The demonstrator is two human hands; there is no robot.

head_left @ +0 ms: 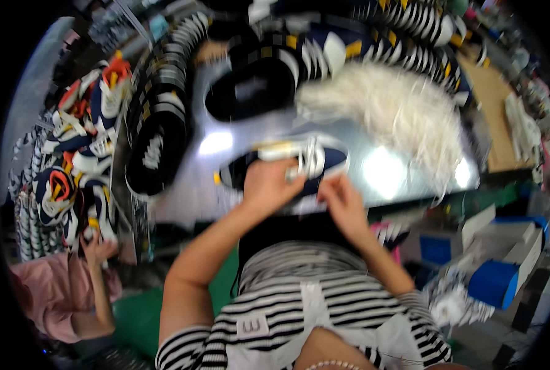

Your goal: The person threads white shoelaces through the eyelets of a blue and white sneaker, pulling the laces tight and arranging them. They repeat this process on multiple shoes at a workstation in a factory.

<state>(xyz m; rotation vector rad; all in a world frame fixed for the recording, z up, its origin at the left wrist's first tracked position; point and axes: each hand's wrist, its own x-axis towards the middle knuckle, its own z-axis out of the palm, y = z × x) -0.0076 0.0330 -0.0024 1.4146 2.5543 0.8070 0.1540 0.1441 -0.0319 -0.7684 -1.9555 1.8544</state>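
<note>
A navy and white sneaker [331, 158] with white laces [312, 157] and yellow trim lies on the shiny metal tabletop, toe to the right. My left hand [268, 188] is closed on the shoe's near side, by the tongue and laces. Beside the toe, just nearer to me, my right hand [344, 200] has its fingers pinched together. Blur hides what sits between those fingertips. Beyond the shoe lies a large bundle of loose white laces [392, 114].
Dark soles [250, 89] and stacked sole pieces [157, 148] line the table's far and left sides. At left, more sneakers [56, 191] are piled near a co-worker's hand [96, 246]. A cardboard sheet [497, 117] and open boxes [503, 246] are at right.
</note>
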